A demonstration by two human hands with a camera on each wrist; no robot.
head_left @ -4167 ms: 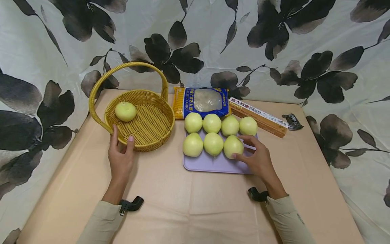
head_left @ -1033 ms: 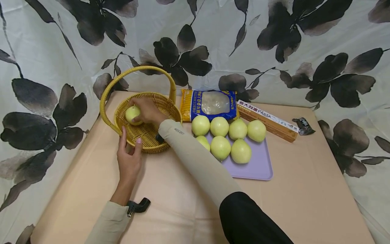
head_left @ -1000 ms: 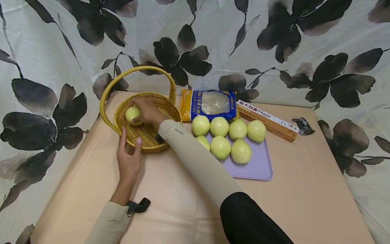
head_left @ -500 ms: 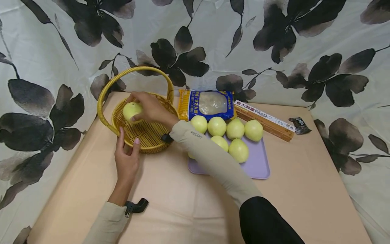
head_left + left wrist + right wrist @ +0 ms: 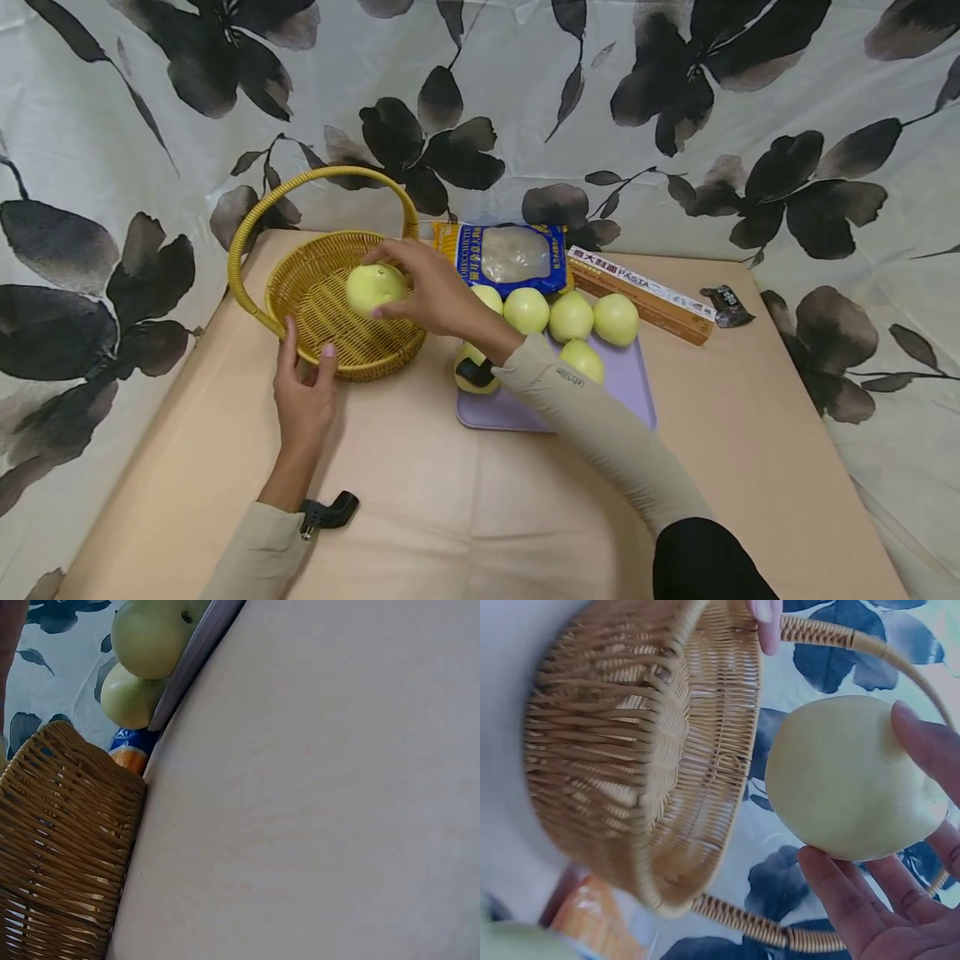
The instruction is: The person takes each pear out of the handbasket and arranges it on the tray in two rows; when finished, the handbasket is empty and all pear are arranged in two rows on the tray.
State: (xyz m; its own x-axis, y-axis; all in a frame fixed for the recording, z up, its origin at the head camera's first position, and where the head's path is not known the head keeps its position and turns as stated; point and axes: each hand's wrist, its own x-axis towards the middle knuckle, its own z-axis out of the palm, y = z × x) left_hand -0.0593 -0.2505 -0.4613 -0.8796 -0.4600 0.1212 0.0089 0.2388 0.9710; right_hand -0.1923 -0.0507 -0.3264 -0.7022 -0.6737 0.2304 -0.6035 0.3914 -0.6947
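In the head view my right hand [image 5: 431, 287] grips a pale green, round pear [image 5: 375, 289] between thumb and fingers, over the right part of the yellow wicker basket [image 5: 307, 292]. The right wrist view shows this pear [image 5: 847, 780] apart from the basket's rim, with no other fruit visible inside the basket. My left hand [image 5: 306, 400] holds the basket's front-left side, thumb and forefinger spread against its wall; the other fingers are mostly hidden. Several more pears [image 5: 571, 317] sit on a purple tray [image 5: 626, 392], partly covered by my right arm.
Behind the tray lie a blue and yellow pasta bag [image 5: 517, 258] and a long pasta box [image 5: 641, 296]. A small black packet [image 5: 727, 306] is at the far right. The basket's tall handle [image 5: 330, 172] arches over it. A floral cloth hangs behind the table.
My right hand has gone from the tray to the basket, taken hold of the pear there, then lifted it and moved it right. The left hand has stayed at the basket.
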